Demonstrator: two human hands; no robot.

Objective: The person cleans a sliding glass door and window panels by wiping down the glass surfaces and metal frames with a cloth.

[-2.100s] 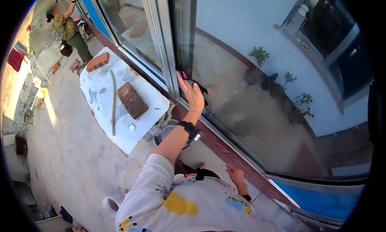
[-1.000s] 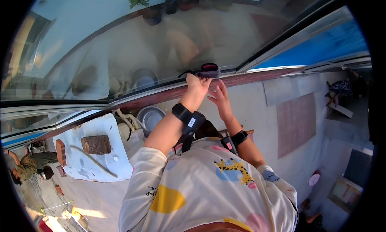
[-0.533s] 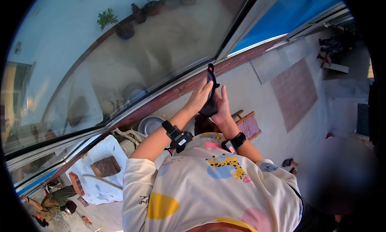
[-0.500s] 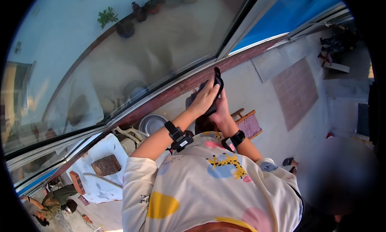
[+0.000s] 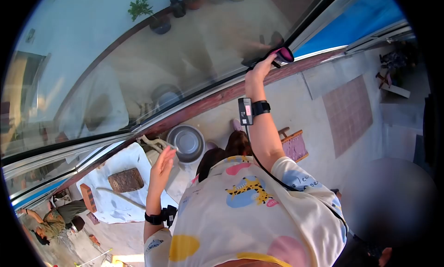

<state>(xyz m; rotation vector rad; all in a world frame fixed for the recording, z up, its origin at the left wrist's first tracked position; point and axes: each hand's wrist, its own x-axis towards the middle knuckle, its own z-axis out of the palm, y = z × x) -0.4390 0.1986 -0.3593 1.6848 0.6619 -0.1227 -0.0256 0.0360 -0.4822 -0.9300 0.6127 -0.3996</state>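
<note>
Black and pink cloth pad (image 5: pixel 286 55) at the far right of centre, at the bottom edge of the window glass (image 5: pixel 180 59), near the upright of the metal frame (image 5: pixel 319 26). Right hand (image 5: pixel 262 69) grasps it, arm stretched forward; pink face shows at the pad's right end, fingers partly hidden. Whether the pad touches the glass, cannot tell. Beneath it runs a red-brown sill (image 5: pixel 210 104); a blue panel (image 5: pixel 354 29) lies right of the frame.

Left hand (image 5: pixel 162 167) is released, raised at left with fingers loosely extended, nearest a round metal basin (image 5: pixel 188 144). Left of that hand, a white tabletop (image 5: pixel 102 178) bears a rough brown block (image 5: pixel 126 180), an orange brick (image 5: pixel 88 197) and a pale rod (image 5: pixel 121 197).

Right of the wearer's legs, a low stool (image 5: pixel 295 147) with a purplish seat. Far left, beyond the tabletop, another person (image 5: pixel 54 222) in a patterned top. Potted plant (image 5: pixel 141 9) visible in the glass, far left.
</note>
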